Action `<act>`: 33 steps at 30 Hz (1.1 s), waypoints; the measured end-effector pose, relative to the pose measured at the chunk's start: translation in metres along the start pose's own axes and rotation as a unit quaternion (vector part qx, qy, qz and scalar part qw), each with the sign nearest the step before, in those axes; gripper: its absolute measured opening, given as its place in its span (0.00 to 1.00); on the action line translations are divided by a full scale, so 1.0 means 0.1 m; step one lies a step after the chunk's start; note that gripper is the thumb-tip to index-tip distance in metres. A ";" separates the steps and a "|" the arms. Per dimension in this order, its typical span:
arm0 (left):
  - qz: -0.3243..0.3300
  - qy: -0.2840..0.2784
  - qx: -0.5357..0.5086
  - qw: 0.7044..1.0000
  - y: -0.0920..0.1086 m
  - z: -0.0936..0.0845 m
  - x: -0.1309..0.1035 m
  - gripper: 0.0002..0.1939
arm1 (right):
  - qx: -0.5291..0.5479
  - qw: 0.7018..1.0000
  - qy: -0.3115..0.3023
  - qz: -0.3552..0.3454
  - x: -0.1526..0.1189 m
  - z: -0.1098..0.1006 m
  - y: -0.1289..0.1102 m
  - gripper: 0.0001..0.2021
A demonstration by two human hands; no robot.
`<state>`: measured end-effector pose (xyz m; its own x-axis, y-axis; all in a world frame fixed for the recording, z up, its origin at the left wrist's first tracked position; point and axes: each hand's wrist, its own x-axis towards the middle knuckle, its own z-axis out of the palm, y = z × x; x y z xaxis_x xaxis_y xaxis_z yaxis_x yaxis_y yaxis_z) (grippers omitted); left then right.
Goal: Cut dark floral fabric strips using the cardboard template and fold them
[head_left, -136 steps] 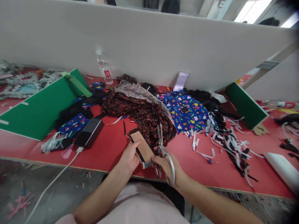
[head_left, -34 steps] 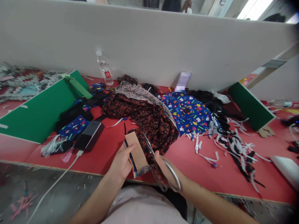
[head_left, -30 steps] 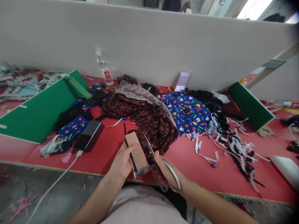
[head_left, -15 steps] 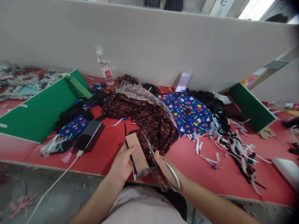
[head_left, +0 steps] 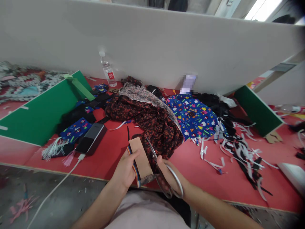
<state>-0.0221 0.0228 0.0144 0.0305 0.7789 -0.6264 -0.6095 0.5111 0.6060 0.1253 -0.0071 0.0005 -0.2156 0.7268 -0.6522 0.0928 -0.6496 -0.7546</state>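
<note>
In the lower middle of the frame, your left hand (head_left: 126, 170) was closed around a flat, tan, rectangular piece of card (head_left: 141, 159), with the thumb lying on its face. A narrow, multicoloured striped band (head_left: 135, 167) ran along the left edge of this card. Just to the right, your right hand (head_left: 168, 171) was gripping a pair of silver metal scissors (head_left: 150, 148) by the handles, with the blades pointing up and left. I could not tell whether the blades touched the cloth behind them.

At the right of the frame, loose black and white strips (head_left: 243, 156) lay on the red tabletop (head_left: 195, 178); left of centre was a black and grey rectangular device (head_left: 91, 139) with a white cable (head_left: 59, 181) plugged in. In the centre lay a crumpled dark cloth with small reddish flowers (head_left: 154, 124), beside a blue cloth with colourful figures (head_left: 193, 116). Farther, a clear plastic bottle with a red label (head_left: 108, 71) stood before the pale grey partition (head_left: 143, 41).
</note>
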 end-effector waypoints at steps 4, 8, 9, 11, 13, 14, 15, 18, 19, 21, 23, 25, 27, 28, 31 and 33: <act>0.006 -0.008 0.008 1.000 -0.02 -0.03 0.01 0.22 | -0.014 1.000 -0.012 -0.004 0.02 0.00 -0.04 0.36; 0.013 -0.016 0.014 1.000 -0.04 -0.05 0.01 0.22 | 0.005 1.000 -0.020 -0.005 0.04 0.00 -0.04 0.36; 0.012 -0.014 0.014 1.000 -0.04 -0.05 0.01 0.22 | 0.009 1.000 -0.021 -0.007 0.05 0.00 -0.03 0.35; 0.007 -0.007 0.012 1.000 -0.04 -0.05 0.00 0.21 | 0.009 1.000 -0.021 -0.008 0.05 -0.01 -0.01 0.35; 0.003 -0.006 0.012 1.000 -0.04 -0.05 0.00 0.21 | -0.002 1.000 -0.018 -0.006 0.04 -0.01 0.00 0.35; 0.002 -0.008 0.013 1.000 -0.04 -0.05 0.00 0.21 | -0.009 1.000 -0.015 -0.006 0.03 -0.01 0.00 0.35; 0.002 -0.010 0.013 1.000 -0.04 -0.05 0.00 0.21 | -0.014 1.000 -0.012 -0.007 0.03 -0.01 0.01 0.34; -0.003 -0.014 0.013 1.000 -0.04 -0.05 0.00 0.21 | -0.023 1.000 0.000 -0.015 0.02 0.00 0.01 0.33; -0.005 -0.014 0.013 1.000 -0.04 -0.05 0.00 0.20 | -0.025 1.000 0.006 -0.018 0.02 0.00 0.02 0.32; -0.010 -0.008 0.012 1.000 -0.05 -0.05 0.00 0.20 | -0.023 1.000 0.005 -0.014 0.03 0.01 0.02 0.33; -0.012 -0.001 0.011 1.000 -0.05 -0.04 0.00 0.19 | -0.012 1.000 -0.008 -0.003 0.05 0.01 0.02 0.35; -0.014 0.002 0.009 1.000 -0.06 -0.03 -0.01 0.19 | 0.004 1.000 -0.019 0.007 0.06 0.01 0.00 0.36; -0.016 -0.001 0.008 1.000 -0.06 -0.04 -0.01 0.19 | 0.013 1.000 -0.015 0.007 0.06 0.01 -0.03 0.34; -0.017 -0.002 0.008 1.000 -0.07 -0.04 -0.01 0.20 | 0.012 1.000 -0.011 0.008 0.06 0.01 -0.04 0.34; -0.018 -0.010 0.009 1.000 -0.07 -0.06 -0.01 0.20 | -0.003 1.000 -0.004 0.005 0.05 0.01 -0.07 0.34; -0.017 -0.011 0.011 1.000 -0.08 -0.07 0.00 0.20 | -0.013 1.000 -0.008 0.003 0.05 0.01 -0.08 0.34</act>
<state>-0.0229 0.0163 0.0066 0.0682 0.7686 -0.6361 -0.5909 0.5449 0.5950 0.1222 0.0018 0.0030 -0.2310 0.7190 -0.6555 0.1196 -0.6476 -0.7525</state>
